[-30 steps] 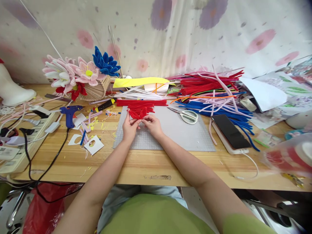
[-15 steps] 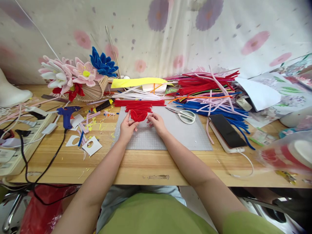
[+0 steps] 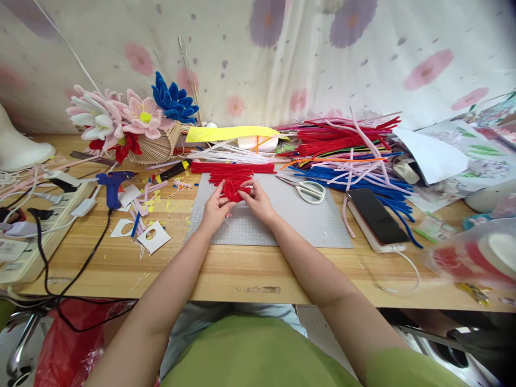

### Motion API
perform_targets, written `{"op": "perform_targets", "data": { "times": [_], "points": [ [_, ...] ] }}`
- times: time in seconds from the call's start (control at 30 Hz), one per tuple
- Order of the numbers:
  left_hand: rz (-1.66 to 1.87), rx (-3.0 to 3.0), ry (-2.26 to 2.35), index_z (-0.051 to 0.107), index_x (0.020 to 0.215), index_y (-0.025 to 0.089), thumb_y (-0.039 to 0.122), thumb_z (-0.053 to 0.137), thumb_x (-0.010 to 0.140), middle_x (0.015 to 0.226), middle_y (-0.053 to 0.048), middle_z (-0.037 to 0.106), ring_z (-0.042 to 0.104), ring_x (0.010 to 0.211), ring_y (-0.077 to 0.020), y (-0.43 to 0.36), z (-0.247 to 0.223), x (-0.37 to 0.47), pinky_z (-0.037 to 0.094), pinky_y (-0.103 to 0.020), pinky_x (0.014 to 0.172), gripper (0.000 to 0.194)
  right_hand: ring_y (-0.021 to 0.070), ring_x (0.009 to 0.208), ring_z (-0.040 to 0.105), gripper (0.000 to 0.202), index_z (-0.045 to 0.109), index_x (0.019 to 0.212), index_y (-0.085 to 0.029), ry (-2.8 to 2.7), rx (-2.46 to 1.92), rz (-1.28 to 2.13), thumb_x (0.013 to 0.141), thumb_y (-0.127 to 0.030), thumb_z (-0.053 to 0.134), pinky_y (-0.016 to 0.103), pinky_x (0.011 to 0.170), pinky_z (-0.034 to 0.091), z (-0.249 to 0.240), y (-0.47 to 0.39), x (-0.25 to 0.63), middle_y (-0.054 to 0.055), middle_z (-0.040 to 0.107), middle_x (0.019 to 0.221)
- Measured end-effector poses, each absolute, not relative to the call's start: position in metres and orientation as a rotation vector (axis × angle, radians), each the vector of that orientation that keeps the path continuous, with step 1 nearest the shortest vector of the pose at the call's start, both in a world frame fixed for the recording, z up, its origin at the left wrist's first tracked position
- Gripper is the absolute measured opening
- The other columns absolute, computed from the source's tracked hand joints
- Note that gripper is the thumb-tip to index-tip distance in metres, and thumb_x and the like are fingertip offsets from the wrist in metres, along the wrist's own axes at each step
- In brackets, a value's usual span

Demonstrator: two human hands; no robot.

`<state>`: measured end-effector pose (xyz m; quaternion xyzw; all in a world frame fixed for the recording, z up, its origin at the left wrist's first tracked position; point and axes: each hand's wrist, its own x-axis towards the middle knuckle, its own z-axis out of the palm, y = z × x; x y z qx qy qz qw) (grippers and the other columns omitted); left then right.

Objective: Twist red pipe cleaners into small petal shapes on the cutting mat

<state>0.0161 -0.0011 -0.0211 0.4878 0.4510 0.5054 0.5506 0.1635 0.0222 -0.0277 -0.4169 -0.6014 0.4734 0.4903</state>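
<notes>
Between my two hands, above the grey cutting mat (image 3: 298, 226), is a red pipe-cleaner flower piece (image 3: 231, 191) with petal-like loops. My left hand (image 3: 216, 208) pinches it from the left and below. On its right side, my right hand (image 3: 259, 201) grips a petal between thumb and fingers. Just behind the hands lie red pipe cleaners (image 3: 231, 168), some in a row along the mat's far edge. Scissors with pale handles (image 3: 309, 192) rest on the mat to the right of my right hand.
To the left are a blue glue gun (image 3: 113, 188), a power strip (image 3: 48, 231), white cards (image 3: 153, 237) and scraps. Fuzzy flowers (image 3: 141, 115) stand at the back left. Heaped pipe cleaners (image 3: 342, 140) fill the back right, near a phone (image 3: 377, 215) and a bagged cup (image 3: 479, 252).
My right hand has come in to the left and now grips the red piece, which has turned and shows its petals differently. My left hand still holds it.
</notes>
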Motion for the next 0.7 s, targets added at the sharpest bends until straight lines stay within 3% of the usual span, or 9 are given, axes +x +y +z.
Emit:
{"op": "perform_targets", "data": {
  "times": [0.27,0.5,0.7],
  "points": [
    [1.214,1.155,1.074,0.014,0.146,0.02,0.02,0.071,0.063,0.066,0.005,0.068,0.037,0.035,-0.0019,-0.001,-0.021,0.015,0.04,-0.019,0.043,0.101,0.0055,0.037,0.028,0.04,0.036,0.09,-0.024,-1.289,-0.907,1.495,0.07,-0.043,0.064,0.019,0.04,0.021,-0.019,0.018,0.163,-0.013,0.038,0.047],
    [1.164,1.134,1.077,0.017,0.146,0.017,0.019,0.07,0.062,0.061,0.007,0.065,0.034,0.034,-0.0015,-0.001,-0.019,0.013,0.041,-0.019,0.043,0.1,0.0073,0.046,0.039,0.032,0.041,0.091,-0.022,-1.395,-1.026,1.226,0.075,-0.044,0.058,0.021,0.048,0.03,-0.027,0.023,0.161,-0.008,0.049,0.055],
    [1.245,1.181,1.252,0.018,0.146,0.022,0.018,0.067,0.067,0.066,0.006,0.067,0.037,0.037,-0.0018,-0.001,-0.023,0.016,0.039,-0.017,0.043,0.093,0.0082,0.046,0.04,0.026,0.041,0.091,-0.023,-1.369,-1.156,1.187,0.073,-0.033,0.056,0.022,0.049,0.032,-0.037,0.026,0.154,-0.01,0.045,0.052]
  ]
}}
